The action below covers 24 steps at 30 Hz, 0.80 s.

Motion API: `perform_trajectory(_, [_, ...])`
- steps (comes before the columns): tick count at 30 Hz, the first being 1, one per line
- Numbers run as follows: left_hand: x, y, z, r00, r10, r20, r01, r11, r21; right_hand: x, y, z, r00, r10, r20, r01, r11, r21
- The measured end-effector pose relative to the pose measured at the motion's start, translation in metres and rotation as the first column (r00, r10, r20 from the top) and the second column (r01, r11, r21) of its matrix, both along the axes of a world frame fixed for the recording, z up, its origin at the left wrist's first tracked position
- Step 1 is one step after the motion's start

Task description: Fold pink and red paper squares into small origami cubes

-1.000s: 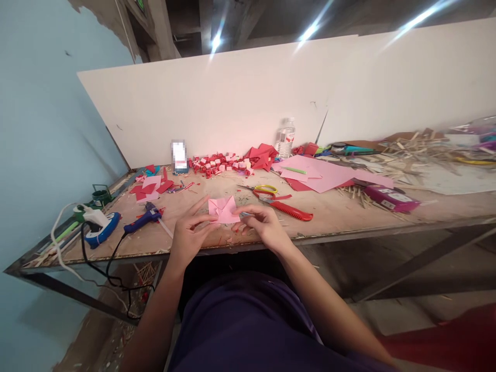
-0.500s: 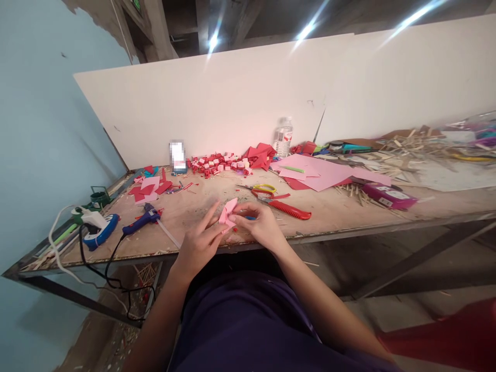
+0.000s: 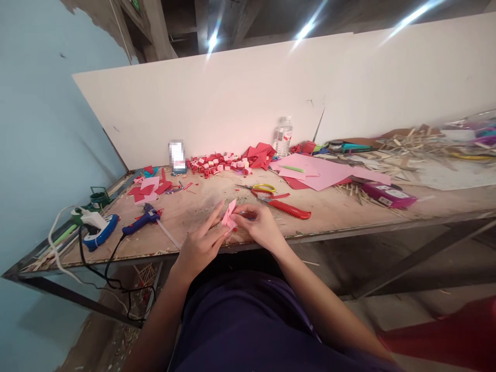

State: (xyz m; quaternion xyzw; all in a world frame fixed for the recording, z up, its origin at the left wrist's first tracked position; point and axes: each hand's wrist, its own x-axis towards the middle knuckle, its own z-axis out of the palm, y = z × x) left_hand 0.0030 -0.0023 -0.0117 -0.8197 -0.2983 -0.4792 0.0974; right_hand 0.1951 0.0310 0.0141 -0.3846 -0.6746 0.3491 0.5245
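Observation:
A small piece of folded pink paper [image 3: 229, 213] is held between my two hands, just above the front edge of the workbench. My left hand [image 3: 200, 242] grips its left side, thumb below and fingers behind it. On the other side, my right hand [image 3: 256, 223] pinches the paper between thumb and forefinger. The fingertips hide part of the folds. Just beyond my right hand lie yellow-and-red scissors [image 3: 264, 191] and a red utility knife [image 3: 289, 208].
A blue glue gun [image 3: 142, 219] and a power strip [image 3: 101, 231] with trailing cords lie left. Small red and pink paper cubes [image 3: 219, 165] are heaped at the back near a water bottle [image 3: 284, 136]. Pink sheets [image 3: 329, 173], a purple box [image 3: 389, 195] and wooden sticks [image 3: 411, 144] lie right.
The pink paper has turned a little and now appears narrower, shifted slightly right. My fingers have moved slightly around it. The things on the bench stay put.

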Motion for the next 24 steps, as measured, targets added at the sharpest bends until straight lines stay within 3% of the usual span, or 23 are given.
perform_trajectory(9, [-0.003,-0.002,0.006,0.994,-0.102,0.035,0.104,0.991,-0.086,0.001,-0.003,0.001,0.999,0.007,0.054,-0.008,1.0,0.03])
perform_trajectory(16, [-0.008,-0.004,0.018,0.976,-0.162,0.148,0.208,0.902,-0.38,-0.001,-0.005,-0.002,0.999,-0.005,0.05,0.005,1.0,0.003])
perform_trajectory(24, [-0.008,-0.005,0.02,0.957,-0.182,0.225,0.27,0.843,-0.465,-0.001,-0.008,0.001,0.999,-0.002,0.04,0.004,0.999,-0.038])
